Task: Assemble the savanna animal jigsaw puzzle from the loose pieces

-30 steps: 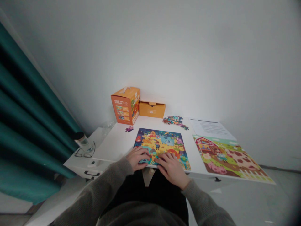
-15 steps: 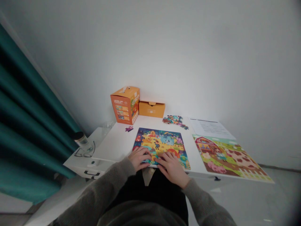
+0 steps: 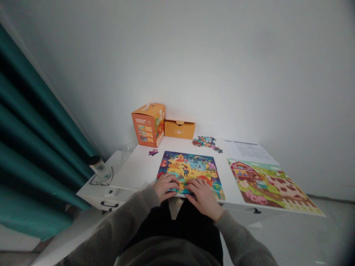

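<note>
While both hands lie flat on the near edge of the assembled jigsaw puzzle (image 3: 191,173), nothing is gripped: the left hand (image 3: 165,187) has its fingers spread and pressing on the puzzle's near left corner, and the right hand (image 3: 204,195), just beside it, rests open-palmed on the near middle. Only the head view shows this, looking down over grey sleeves.

The puzzle sits on the white table (image 3: 138,168), directly under and ahead of the fingertips. I'd judge it light and thin, stiff piece by piece but loose as a whole; lifted by one edge it would likely buckle and come apart, so flat palms on top or a push from the edges suit it better than a pinch.

Beyond the left hand a single purple piece (image 3: 152,152) lies alone, and farther on stand an orange puzzle box (image 3: 148,124) and a lower orange carton (image 3: 179,129). Ahead of the right hand is a heap of loose pieces (image 3: 206,142). Off to the right of that hand lie a farm picture sheet (image 3: 269,186) and a printed paper (image 3: 248,149). Far to the left, glasses (image 3: 101,179) rest by a jar (image 3: 97,167).
</note>
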`<state>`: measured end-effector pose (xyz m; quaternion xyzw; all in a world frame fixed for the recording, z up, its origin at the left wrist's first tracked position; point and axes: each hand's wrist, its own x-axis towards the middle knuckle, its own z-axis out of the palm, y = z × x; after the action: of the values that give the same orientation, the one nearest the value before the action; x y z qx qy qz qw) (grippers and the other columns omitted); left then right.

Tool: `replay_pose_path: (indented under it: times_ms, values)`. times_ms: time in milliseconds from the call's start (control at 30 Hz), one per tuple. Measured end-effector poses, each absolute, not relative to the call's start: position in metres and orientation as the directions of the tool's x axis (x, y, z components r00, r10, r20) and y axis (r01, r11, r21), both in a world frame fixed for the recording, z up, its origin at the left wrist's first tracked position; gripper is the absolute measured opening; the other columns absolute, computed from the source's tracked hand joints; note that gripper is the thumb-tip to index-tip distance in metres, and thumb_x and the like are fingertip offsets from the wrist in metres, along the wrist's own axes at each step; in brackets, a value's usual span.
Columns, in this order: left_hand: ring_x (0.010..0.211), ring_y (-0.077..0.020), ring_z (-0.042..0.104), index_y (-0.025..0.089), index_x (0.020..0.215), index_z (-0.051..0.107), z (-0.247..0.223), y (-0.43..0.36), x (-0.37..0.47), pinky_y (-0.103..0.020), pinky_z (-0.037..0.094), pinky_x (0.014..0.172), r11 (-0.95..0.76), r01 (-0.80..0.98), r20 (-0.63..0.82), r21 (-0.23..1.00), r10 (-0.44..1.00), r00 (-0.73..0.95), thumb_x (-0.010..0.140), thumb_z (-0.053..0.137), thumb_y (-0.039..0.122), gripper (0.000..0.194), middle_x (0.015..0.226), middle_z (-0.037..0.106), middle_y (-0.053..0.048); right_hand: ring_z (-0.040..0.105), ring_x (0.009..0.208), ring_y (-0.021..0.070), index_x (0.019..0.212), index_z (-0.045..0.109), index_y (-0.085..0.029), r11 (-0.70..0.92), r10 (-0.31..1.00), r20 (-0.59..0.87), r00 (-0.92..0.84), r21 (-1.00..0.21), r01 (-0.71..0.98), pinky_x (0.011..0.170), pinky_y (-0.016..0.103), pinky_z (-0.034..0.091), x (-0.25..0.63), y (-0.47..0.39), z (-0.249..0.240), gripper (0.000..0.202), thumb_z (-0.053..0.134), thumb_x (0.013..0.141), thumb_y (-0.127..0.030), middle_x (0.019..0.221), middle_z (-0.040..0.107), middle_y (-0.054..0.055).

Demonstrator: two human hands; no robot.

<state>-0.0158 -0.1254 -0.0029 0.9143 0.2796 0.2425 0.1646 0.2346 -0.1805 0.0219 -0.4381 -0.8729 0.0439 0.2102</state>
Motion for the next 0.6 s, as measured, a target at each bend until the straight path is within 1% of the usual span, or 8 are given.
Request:
replay_pose_path:
  times_ms: [133,267,333,400,500,567,600]
  values:
    - [0.112,-0.0258,0.052,0.024,0.107,0.07,-0.003,-0.127,-0.015,-0.041,0.041,0.1,-0.8,0.442,0.374,0.406,0.587,0.718,0.088,0.065,0.023,0.02,0.117,0.064,-0.007,0.054,0.109,0.0276,0.11,0.063,-0.025,0.609,0.786,0.328,-0.525,-0.266,0.747,0.096,0.048,0.042,0.234,-0.181,0.023,0.016,0.063,0.094,-0.029,0.118,0.065,0.006]
    - [0.113,-0.0266,0.052,0.023,0.106,0.069,-0.004,-0.135,-0.012,-0.043,0.041,0.099,-0.802,0.468,0.404,0.372,0.593,0.697,0.086,0.064,0.021,0.021,0.117,0.064,-0.008,0.053,0.109,0.0272,0.114,0.064,-0.025,0.614,0.781,0.33,-0.53,-0.256,0.746,0.098,0.048,0.041,0.233,-0.183,0.023,0.019,0.058,0.096,-0.028,0.115,0.065,0.007]
    - [0.113,-0.0263,0.052,0.023,0.105,0.069,-0.003,-0.138,-0.01,-0.042,0.042,0.098,-0.803,0.456,0.419,0.384,0.591,0.689,0.086,0.064,0.021,0.02,0.117,0.064,-0.007,0.053,0.107,0.0267,0.115,0.064,-0.025,0.613,0.784,0.321,-0.532,-0.261,0.746,0.097,0.047,0.042,0.233,-0.184,0.023,0.02,0.057,0.097,-0.027,0.111,0.066,0.007]
    - [0.111,-0.0251,0.054,0.023,0.105,0.069,-0.002,-0.135,-0.011,-0.041,0.043,0.097,-0.795,0.433,0.449,0.426,0.601,0.661,0.086,0.064,0.024,0.019,0.115,0.064,-0.008,0.053,0.106,0.0266,0.115,0.065,-0.025,0.608,0.788,0.315,-0.529,-0.27,0.746,0.096,0.047,0.042,0.233,-0.184,0.023,0.02,0.056,0.097,-0.027,0.11,0.066,0.007]
    - [0.105,-0.0233,0.058,0.021,0.105,0.068,0.004,-0.112,-0.027,-0.039,0.046,0.096,-0.738,0.463,0.518,0.492,0.675,0.526,0.09,0.06,0.028,0.019,0.11,0.066,-0.008,0.053,0.107,0.027,0.115,0.065,-0.025,0.603,0.793,0.317,-0.521,-0.282,0.746,0.097,0.047,0.041,0.234,-0.185,0.024,0.02,0.057,0.096,-0.027,0.111,0.066,0.007]
    - [0.099,-0.023,0.06,0.02,0.101,0.068,0.009,-0.084,-0.048,-0.039,0.047,0.093,-0.627,0.604,0.534,0.492,0.765,0.36,0.091,0.056,0.024,0.017,0.101,0.068,-0.007,0.053,0.107,0.0269,0.115,0.064,-0.025,0.605,0.791,0.322,-0.519,-0.29,0.742,0.098,0.047,0.04,0.234,-0.185,0.025,0.021,0.057,0.096,-0.027,0.112,0.066,0.006]
    - [0.095,-0.023,0.06,0.02,0.1,0.068,0.012,-0.067,-0.06,-0.039,0.047,0.092,-0.553,0.686,0.515,0.473,0.805,0.294,0.089,0.056,0.022,0.017,0.098,0.068,-0.007,0.053,0.107,0.0268,0.115,0.064,-0.025,0.606,0.791,0.324,-0.519,-0.294,0.739,0.098,0.047,0.04,0.234,-0.185,0.025,0.021,0.057,0.095,-0.027,0.112,0.066,0.006]
